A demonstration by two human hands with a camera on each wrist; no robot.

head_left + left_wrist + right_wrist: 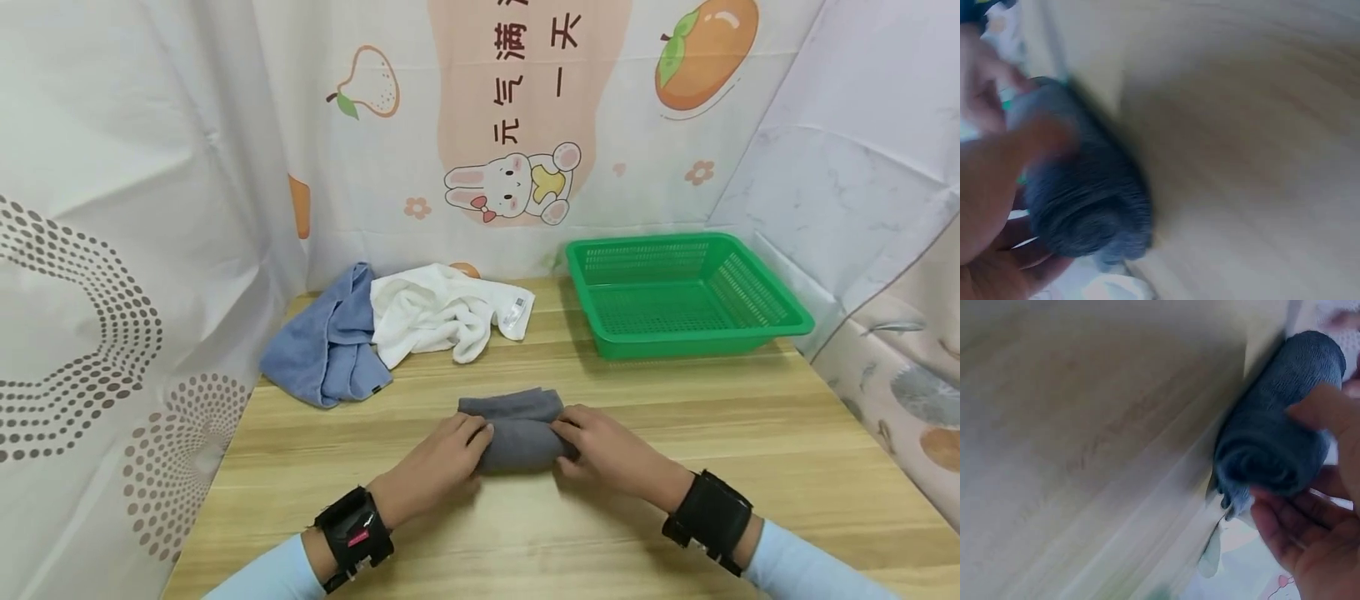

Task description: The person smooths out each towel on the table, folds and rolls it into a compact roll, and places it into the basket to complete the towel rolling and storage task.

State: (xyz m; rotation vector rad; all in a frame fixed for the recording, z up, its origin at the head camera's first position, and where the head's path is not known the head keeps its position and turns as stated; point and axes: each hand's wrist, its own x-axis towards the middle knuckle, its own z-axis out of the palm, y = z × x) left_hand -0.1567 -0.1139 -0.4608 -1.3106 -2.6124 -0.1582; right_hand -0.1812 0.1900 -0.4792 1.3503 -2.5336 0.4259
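Note:
A dark grey towel (521, 446) lies on the table, mostly rolled into a thick cylinder, with a short flat stretch reaching out on its far side. The left hand (438, 467) grips the roll's left end, thumb on the near side and fingers over the top. At the opposite end the right hand (615, 454) holds it in the same manner. Spiral layers show at the end of the towel roll (1091, 219) in the left wrist view. A matching coiled end of the towel (1260, 465) appears in the right wrist view, fingers curled around it.
A crumpled blue towel (322, 350) lies at the back left, against a bunched white towel (438, 312) with a label. The green plastic basket (697, 346) stands at the back right. Printed curtains (375, 183) hang behind and beside the wooden table (315, 467).

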